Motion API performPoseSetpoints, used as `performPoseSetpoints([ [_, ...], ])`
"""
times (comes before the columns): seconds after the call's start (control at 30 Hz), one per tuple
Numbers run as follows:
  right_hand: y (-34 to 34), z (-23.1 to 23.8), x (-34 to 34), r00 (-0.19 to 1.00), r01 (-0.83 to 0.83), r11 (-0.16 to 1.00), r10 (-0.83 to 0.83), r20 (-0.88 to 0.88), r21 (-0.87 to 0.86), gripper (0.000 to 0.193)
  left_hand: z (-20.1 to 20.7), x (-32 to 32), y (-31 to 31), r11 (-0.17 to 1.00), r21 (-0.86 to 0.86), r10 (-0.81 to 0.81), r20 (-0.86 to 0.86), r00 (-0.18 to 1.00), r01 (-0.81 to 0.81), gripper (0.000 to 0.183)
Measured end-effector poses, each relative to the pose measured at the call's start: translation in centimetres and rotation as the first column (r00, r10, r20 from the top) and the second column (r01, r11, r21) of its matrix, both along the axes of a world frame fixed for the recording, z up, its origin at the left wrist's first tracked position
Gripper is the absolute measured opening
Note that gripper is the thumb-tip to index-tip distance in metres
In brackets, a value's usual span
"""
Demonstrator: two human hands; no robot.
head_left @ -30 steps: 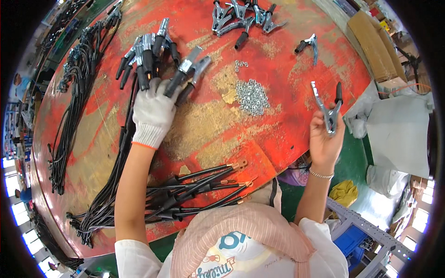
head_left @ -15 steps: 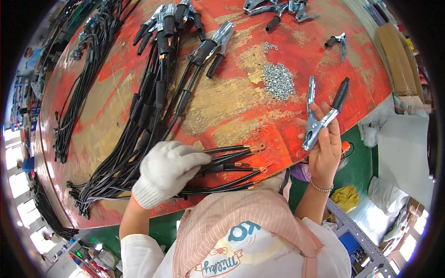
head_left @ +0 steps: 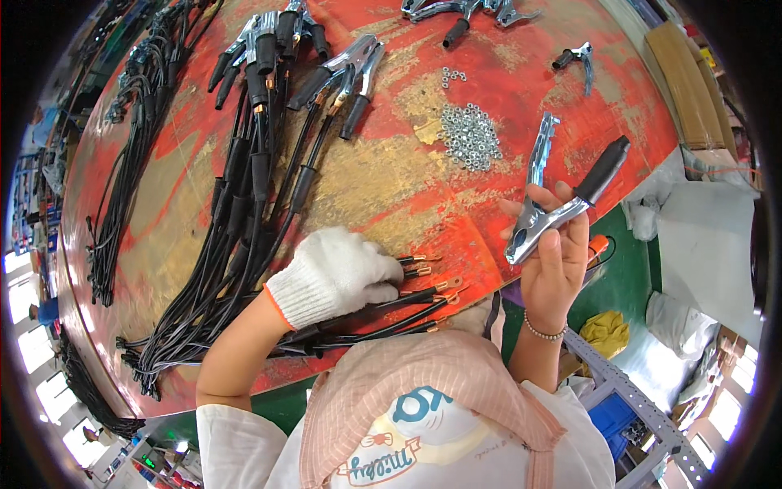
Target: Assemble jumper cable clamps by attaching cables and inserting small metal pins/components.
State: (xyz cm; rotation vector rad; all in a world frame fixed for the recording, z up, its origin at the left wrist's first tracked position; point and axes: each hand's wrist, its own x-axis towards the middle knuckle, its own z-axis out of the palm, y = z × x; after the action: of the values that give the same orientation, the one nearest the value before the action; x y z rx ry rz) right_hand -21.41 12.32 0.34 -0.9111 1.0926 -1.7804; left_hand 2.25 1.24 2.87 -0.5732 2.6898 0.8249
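My left hand [head_left: 338, 270], in a white knit glove, is closed over the ends of several black cables [head_left: 391, 308] at the table's near edge. Copper lugs [head_left: 447, 285] stick out to the right of its fingers; how many cables it grips is hidden. My bare right hand [head_left: 555, 273] holds a silver metal spring clamp [head_left: 533, 235] with a black sleeve [head_left: 604, 169] on one handle. The clamp is tilted over the table's right edge, its two arms spread apart. Left of it lies a pile of small metal nuts [head_left: 471, 138].
Cables with clamps fitted [head_left: 346, 61] lie at the upper middle, and another cable bundle [head_left: 147, 138] lies far left. Loose clamps [head_left: 468, 12] rest at the far edge, with a single clamp [head_left: 582, 61] at upper right. A cardboard piece [head_left: 688, 90] stands beyond the worn red table [head_left: 391, 179].
My left hand has moved right along the cables, closer to the copper lugs, and its fingers have curled over them. My right hand has shifted slightly left, turning the clamp.
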Motion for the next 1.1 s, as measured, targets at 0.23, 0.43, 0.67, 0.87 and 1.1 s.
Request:
performPoseSetpoints([
  [0.23,-0.1,-0.3,0.3,0.997,0.025,0.998,-0.028,-0.075,-0.049,0.053,0.7,-1.5,3.3,0.949,-0.281,-0.085,0.211,0.974,0.144,0.022],
  [0.43,-0.4,-0.5,0.3,0.916,0.302,0.933,-0.341,-0.212,-0.195,0.047,1.2,-0.8,4.2,0.940,-0.300,-0.034,0.388,0.921,0.161,0.018],
  [0.67,0.4,-1.4,-2.2,0.901,0.229,0.973,-0.213,-0.377,-0.001,0.045,1.9,2.4,-1.9,0.962,0.007,0.270,-0.189,0.944,-0.273,0.025],
  [0.87,0.2,-2.5,-4.7,0.643,0.356,0.933,-0.204,-0.738,0.052,0.038,2.7,3.1,-5.1,0.678,0.529,0.544,0.108,0.832,-0.511,0.024],
  [1.1,0.6,-2.2,-6.7,0.789,0.433,0.901,-0.389,-0.475,-0.019,0.043,1.7,1.6,-4.9,0.428,0.674,0.590,0.297,0.751,-0.603,0.027],
])
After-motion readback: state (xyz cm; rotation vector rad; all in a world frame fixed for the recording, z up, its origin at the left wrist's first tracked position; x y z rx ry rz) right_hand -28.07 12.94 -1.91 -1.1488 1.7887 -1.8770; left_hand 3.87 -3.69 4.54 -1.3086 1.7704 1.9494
